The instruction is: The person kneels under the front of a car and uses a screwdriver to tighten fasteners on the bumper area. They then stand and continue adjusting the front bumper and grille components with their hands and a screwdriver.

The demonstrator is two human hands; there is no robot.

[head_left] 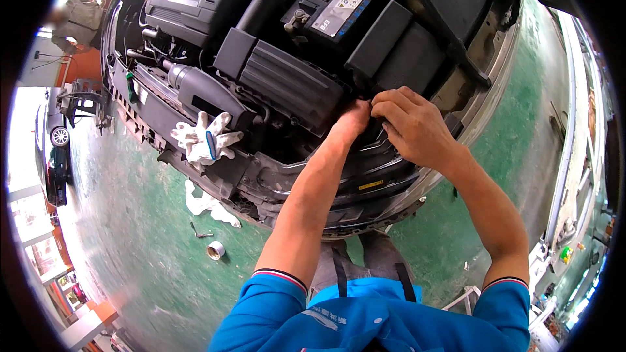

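Both my arms reach into the front of a car's open engine bay. My left hand is closed low in the gap between the ribbed black air intake cover and a black box; whatever its fingertips hold is hidden. Right beside it, my right hand has its fingers bent and drawn together at the front of that box. Too little shows between those fingers to name what they grip. Behind the hands sits the car battery, with a pale label on top.
White work gloves lie on the front crossmember, left of my arms. A green-handled tool rests farther left. On the green floor are a white cloth, a small metal tool and a tape roll. Another person stands far left.
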